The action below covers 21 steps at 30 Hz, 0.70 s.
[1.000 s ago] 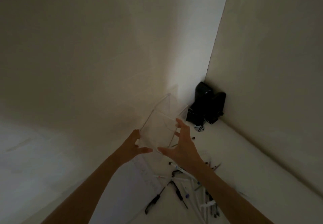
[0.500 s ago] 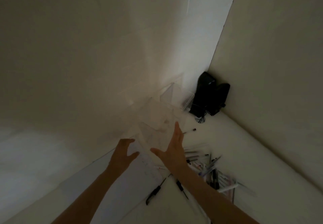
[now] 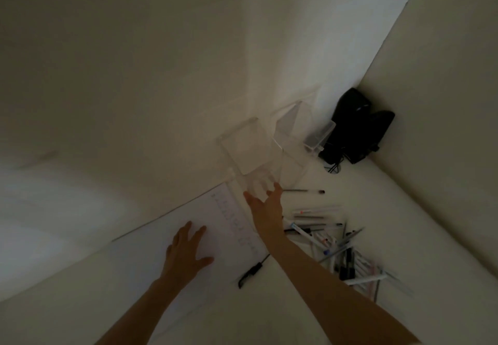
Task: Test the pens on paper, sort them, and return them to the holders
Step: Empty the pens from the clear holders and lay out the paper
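My left hand (image 3: 188,251) pins the white paper sheet (image 3: 161,237) flat, fingers straight; my right hand (image 3: 265,206) steadies the clear acrylic box holder (image 3: 249,153), grip unclear.

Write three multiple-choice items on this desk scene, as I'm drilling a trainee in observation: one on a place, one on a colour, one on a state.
1. Where does the left hand rest?
A. On a keyboard
B. Flat on the sheet of paper
C. Against the wall

2. What colour are the objects in the far corner?
A. Black
B. Red
C. Yellow

3. How do most of the pens lie?
A. Standing upright in a mug
B. In one neat row on the paper
C. In a loose heap on the table

Answers:
1 B: its palm and spread fingers lie on the white sheet.
2 A: they show as black shapes against the pale walls.
3 C: they crisscross one another on the table, to the right of the paper.
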### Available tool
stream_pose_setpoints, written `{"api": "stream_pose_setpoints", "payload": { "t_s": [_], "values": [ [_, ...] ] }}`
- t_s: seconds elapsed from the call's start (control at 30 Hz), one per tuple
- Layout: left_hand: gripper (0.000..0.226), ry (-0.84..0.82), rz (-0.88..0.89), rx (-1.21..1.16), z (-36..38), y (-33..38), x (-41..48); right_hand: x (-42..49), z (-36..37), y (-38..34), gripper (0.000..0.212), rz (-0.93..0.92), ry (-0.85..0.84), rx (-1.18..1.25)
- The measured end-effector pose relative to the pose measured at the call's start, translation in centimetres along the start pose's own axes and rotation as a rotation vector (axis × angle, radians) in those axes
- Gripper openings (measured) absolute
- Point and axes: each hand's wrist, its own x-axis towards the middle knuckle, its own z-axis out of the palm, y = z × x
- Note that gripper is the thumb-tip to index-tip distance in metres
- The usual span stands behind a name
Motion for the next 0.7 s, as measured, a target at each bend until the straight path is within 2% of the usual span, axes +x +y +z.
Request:
{"api": "stream_pose_setpoints", "payload": {
  "t_s": [0.13,0.23,0.3,0.37,0.43,0.57,0.7],
  "values": [
    [0.08,-0.046,0.019,0.022,-0.8,-0.3,0.1,0.4,-0.6,0.8,0.075,0.053,-0.076,-0.007],
    [0.07,-0.05,0.024,0.002,-1.3,-0.7,0.0,0.9,-3.4,2.2,0.057,-0.042,-0.098,-0.389],
    [0.06,-0.012,0.061,-0.007,-1.4,-0.7,0.0,1.8,-6.0,2.6,0.043,-0.131,-0.036,-0.611],
    [0.055,0.035,0.087,-0.083,-1.4,0.1,0.1,3.3,-8.6,2.7,0.039,-0.194,0.012,-0.806],
    [0.054,0.08,0.08,-0.252,-1.5,2.4,0.5,4.8,-10.3,2.8,0.041,-0.209,-0.028,-0.996],
    [0.071,0.177,0.044,-0.589,-1.9,9.3,2.9,6.7,-11.1,3.0,0.043,-0.186,-0.091,-1.219],
    [0.088,0.372,-0.089,-0.683,-2.8,14.1,6.1,7.7,-10.9,3.5,0.029,-0.268,-0.005,-1.301]
  ]
}}
